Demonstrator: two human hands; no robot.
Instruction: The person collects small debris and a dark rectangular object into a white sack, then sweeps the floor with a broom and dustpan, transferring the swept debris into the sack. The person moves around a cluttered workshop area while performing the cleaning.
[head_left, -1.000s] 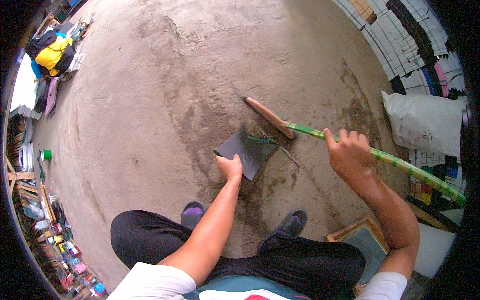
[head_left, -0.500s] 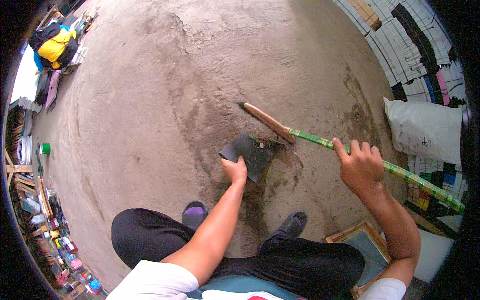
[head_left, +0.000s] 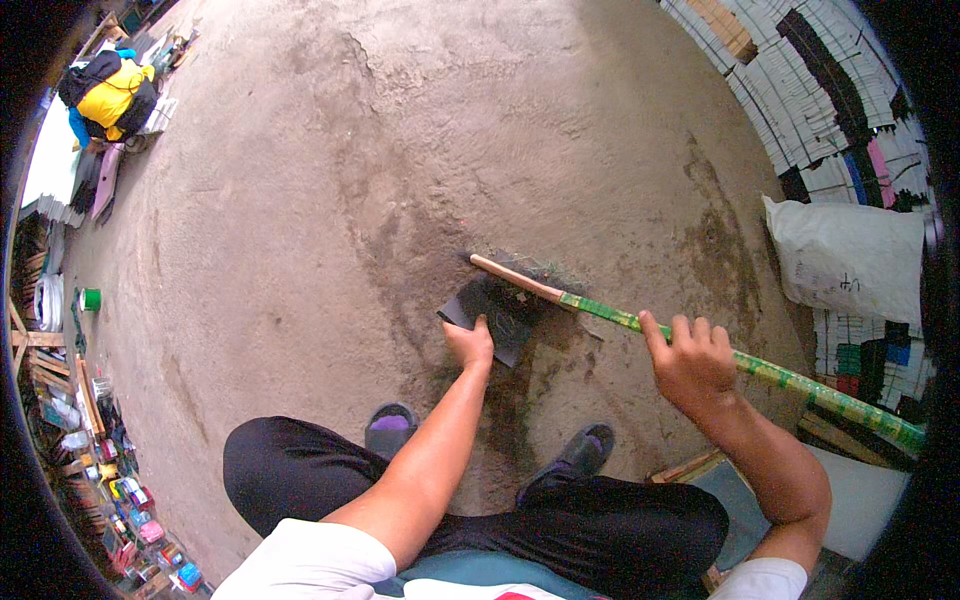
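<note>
My left hand (head_left: 467, 342) pinches the near-left edge of a flat dark grey sheet (head_left: 463, 307), thumb on top, and holds it low at the floor. My right hand (head_left: 694, 366) is wrapped round the green-and-yellow banded handle of a broom (head_left: 610, 311). The broom's narrow wooden head (head_left: 515, 277) lies along the sheet's far edge, with its bristles mostly hidden below the wood. Bits of dry grass and dust (head_left: 548, 270) show just beyond the head. Some strands also lie on the sheet.
Bare concrete floor (head_left: 270, 200) spreads ahead. Stacked white and black sheets (head_left: 820, 90) and a white sack (head_left: 845, 255) stand at right, a wooden frame (head_left: 690, 467) near my right knee. Tools and bottles (head_left: 130, 490) line the left. Another person (head_left: 110, 95) bends at far left.
The broom has come nearer to me, its head now overlapping the sheet's far edge. My right hand has moved left and slightly down. The left hand and sheet have hardly moved.
</note>
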